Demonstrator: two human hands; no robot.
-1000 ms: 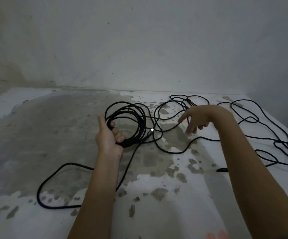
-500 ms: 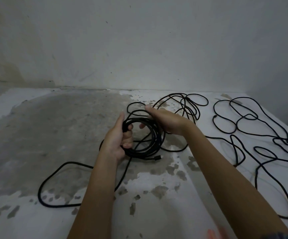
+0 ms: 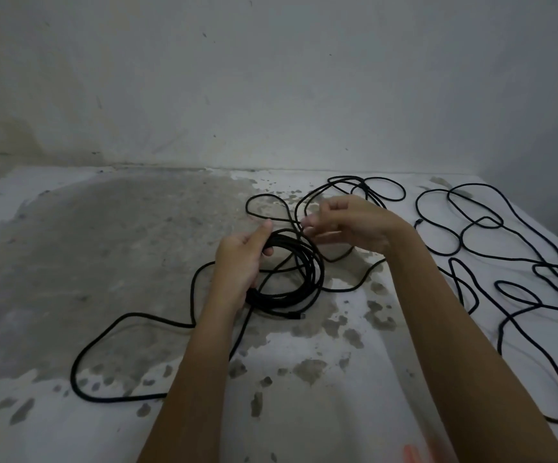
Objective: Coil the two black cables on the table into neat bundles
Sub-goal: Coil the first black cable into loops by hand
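- Pale, scuffed wall [image 3: 271, 78] stands behind a white table [image 3: 103, 248] whose top is worn to large grey patches.
- Seen from the person's own head, both bare forearms reach forward over the middle of the table.
- Left hand [image 3: 241, 259] grasps the coiled cable [image 3: 317, 275], a black bundle of several round turns. The fingers wrap round the left side of the bundle and the thumb points up along it.
- The bundle is held just above or on the table, near the centre; which of the two cannot be told.
- Right hand [image 3: 351, 225] is just beyond the bundle, fingers curled, pinching a single black strand near the top of the coil.
- More uncoiled loops of this cable lie behind the hands, near the wall.
- A long slack length of it trails from the bundle, curving out across the grey patch to the left and back under the left forearm.
- The second cable [image 3: 448, 253], also black, sprawls in loose overlapping loops over the right side of the table, apart from both hands.
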